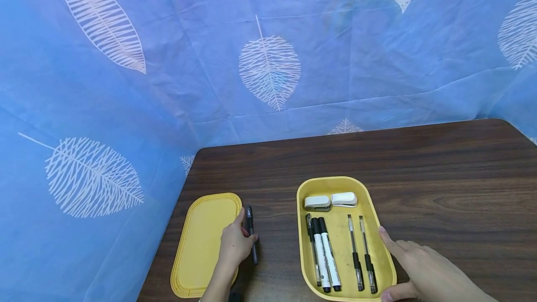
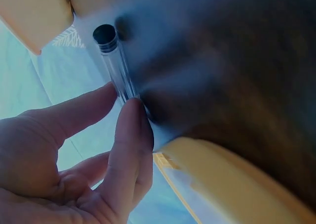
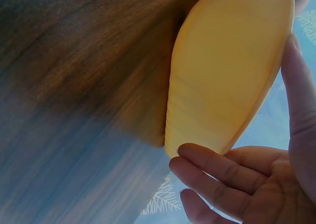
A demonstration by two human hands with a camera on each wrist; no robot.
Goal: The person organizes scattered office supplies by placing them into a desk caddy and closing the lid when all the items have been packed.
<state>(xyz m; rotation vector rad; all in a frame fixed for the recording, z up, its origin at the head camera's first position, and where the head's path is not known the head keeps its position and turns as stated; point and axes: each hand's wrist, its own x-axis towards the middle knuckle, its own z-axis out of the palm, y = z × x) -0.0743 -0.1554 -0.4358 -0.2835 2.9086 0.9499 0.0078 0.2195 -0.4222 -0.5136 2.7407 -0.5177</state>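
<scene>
My left hand point(image 1: 236, 242) pinches a dark pen point(image 1: 251, 227) between thumb and fingers, beside the right edge of a yellow lid point(image 1: 203, 241). In the left wrist view the pen point(image 2: 118, 68) shows a clear barrel with a black end. At the right, my right hand point(image 1: 430, 269) touches the side of a yellow tray point(image 1: 375, 227), its fingers fairly straight. The right wrist view shows the tray's outer wall point(image 3: 227, 70) against this hand point(image 3: 247, 184). Inside the tray lie two white staplers point(image 1: 344, 199), two white markers point(image 1: 329, 257) with black caps, and several pens point(image 1: 366, 255).
Both the lid and the tray lie on a dark wooden table point(image 1: 402, 167), with a strip of tabletop between them. A blue curtain point(image 1: 189, 59) with white leaf patterns hangs behind the table and along its left side.
</scene>
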